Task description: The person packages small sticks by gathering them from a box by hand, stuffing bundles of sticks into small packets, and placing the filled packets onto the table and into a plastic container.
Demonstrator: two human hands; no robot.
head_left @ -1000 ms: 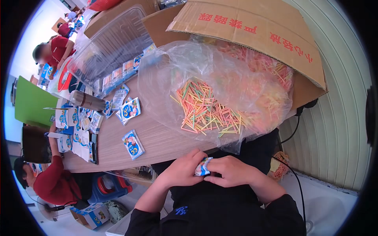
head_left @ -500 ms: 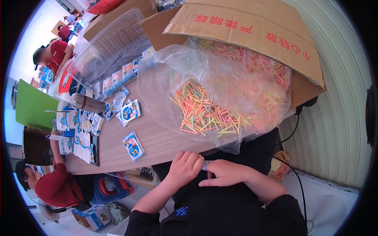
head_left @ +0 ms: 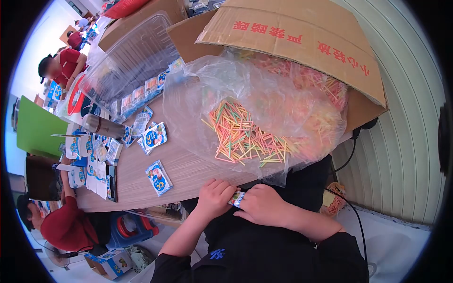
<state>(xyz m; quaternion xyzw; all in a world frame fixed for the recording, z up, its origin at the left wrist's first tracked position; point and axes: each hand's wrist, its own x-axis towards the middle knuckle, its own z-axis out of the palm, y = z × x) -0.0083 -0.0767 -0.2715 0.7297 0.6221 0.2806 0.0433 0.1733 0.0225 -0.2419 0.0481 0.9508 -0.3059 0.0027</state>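
Note:
At the table's near edge, a small blue-and-white packet (head_left: 237,198) shows between my two hands. My left hand (head_left: 214,198) is closed on one end of it, fingers curled. My right hand (head_left: 264,203) grips the other end, its thumb below, and much of the packet is hidden by the fingers. Just beyond, a clear plastic bag (head_left: 188,108) lies open on the table, with thin pastel sticks (head_left: 245,132) spilling at its mouth. To the left, a flat blue-and-white packet (head_left: 159,177) lies alone on the wood.
A cardboard box (head_left: 288,28) stands behind the bag. Further left are more packets (head_left: 154,136), a metal flask (head_left: 103,126), a clear plastic bin (head_left: 127,61) and a phone (head_left: 111,181). A co-worker in a red shirt (head_left: 71,224) sits at the left; others work further back.
My hands have shifted slightly apart, and more of the small packet shows between them. The right fingers have curled in more. The things on the table look unmoved.

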